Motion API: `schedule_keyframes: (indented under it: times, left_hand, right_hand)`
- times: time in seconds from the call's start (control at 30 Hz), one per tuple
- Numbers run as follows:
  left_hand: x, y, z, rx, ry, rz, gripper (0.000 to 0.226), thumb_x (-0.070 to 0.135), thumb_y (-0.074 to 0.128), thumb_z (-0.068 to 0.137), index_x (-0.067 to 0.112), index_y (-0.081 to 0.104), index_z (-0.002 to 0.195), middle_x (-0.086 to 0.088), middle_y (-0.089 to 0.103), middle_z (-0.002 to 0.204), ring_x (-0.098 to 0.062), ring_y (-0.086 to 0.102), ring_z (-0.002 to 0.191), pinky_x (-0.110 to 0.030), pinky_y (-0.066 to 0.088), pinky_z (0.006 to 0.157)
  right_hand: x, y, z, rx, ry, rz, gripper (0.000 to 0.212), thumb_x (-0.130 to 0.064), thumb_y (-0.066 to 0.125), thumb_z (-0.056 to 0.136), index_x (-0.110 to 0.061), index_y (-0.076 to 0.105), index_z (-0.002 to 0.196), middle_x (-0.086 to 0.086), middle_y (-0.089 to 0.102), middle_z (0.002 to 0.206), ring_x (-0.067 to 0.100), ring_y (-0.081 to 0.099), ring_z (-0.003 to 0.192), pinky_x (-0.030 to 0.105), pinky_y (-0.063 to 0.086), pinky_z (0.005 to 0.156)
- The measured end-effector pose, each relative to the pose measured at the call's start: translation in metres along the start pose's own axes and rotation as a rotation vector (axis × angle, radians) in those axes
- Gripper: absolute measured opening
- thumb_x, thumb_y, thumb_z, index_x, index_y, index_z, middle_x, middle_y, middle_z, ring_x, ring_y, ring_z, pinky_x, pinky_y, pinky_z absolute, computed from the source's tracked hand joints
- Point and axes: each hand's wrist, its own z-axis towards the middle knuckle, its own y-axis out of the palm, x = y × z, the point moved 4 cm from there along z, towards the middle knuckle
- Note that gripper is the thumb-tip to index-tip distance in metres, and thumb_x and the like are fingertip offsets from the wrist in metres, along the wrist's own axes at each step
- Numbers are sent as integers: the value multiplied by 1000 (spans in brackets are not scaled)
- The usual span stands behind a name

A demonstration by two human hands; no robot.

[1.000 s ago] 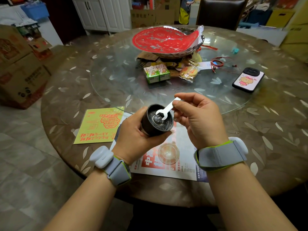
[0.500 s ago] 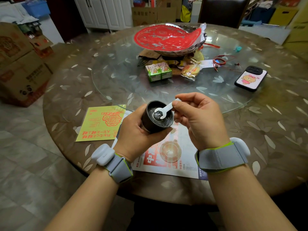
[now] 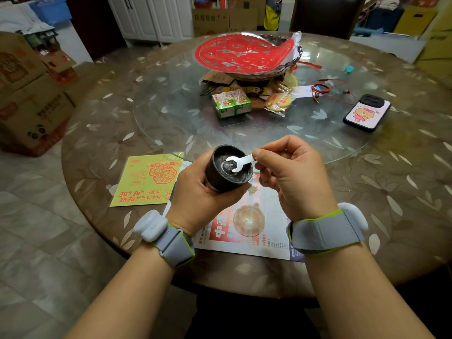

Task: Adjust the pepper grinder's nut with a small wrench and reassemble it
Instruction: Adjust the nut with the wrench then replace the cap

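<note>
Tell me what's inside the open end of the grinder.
Inside the grinder, gripped by the left hand, sits a metal nut with the wrench head fitted around it, handle pinched by the right hand. Greyish residue coats the cavity. Deeper parts are hidden.

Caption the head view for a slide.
Left hand steadies the pepper grinder while right hand fits the small wrench onto its nut.

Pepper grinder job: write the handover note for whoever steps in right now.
Left hand: gripping the grinder body, open end up.
Right hand: pinching the small wrench, its open end seated on the nut.
Clear cap: lying on the newspaper, below the hands.
Done: grinder opened, wrench engaged.
Left: finish the nut adjustment, remove wrench, refit cap.
</note>
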Motion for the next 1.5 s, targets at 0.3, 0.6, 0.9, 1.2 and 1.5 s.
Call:
schedule_keyframes:
  times: [0.3, 0.6, 0.9, 1.2, 1.5]
  left_hand:
    - [2, -1, 0, 14, -3, -19, 39, 48, 76, 66, 49, 58, 100, 26, 67, 98, -3, 65, 92, -18, 53, 78]
    - [1, -1, 0, 30, -2, -29, 41, 50, 75, 64, 60, 56, 99, 25, 67, 97, -4, 66, 91, -21, 54, 78]
    - [2, -1, 0, 50, -25, -8, 37, 53, 74, 63, 57, 57, 96, 30, 66, 92, -6, 66, 87, -27, 55, 78]
    - [3, -1, 1, 61, -29, 7, 36, 55, 73, 64, 63, 55, 94, 30, 66, 90, -8, 65, 86, -32, 56, 76]
    - [-5, 0, 1, 134, -85, -18, 37, 44, 80, 59, 54, 60, 88, 11, 69, 89, -20, 68, 80, -48, 56, 72]
  right_hand:
    - [0, 0, -7, -12, -12, -6, 20, 3, 68, 80, -5, 52, 73, 8, 57, 50, 19, 42, 38, 24, 37, 43]
    - [3, -3, -17, 29, -44, -34, 26, -1, 71, 79, -7, 49, 66, 9, 55, 48, 18, 40, 37, 22, 33, 41]
    - [6, -3, -29, 74, -104, -120, 31, -13, 76, 77, -14, 49, 61, 9, 53, 51, 16, 44, 42, 26, 36, 49]
    - [1, 1, -50, 158, -215, -281, 31, -20, 77, 78, -7, 52, 66, 25, 58, 61, 42, 54, 57, 47, 50, 55]
    - [-2, 11, -61, 199, -285, -396, 33, -27, 82, 73, -9, 55, 62, 10, 61, 53, 29, 61, 50, 43, 52, 55]
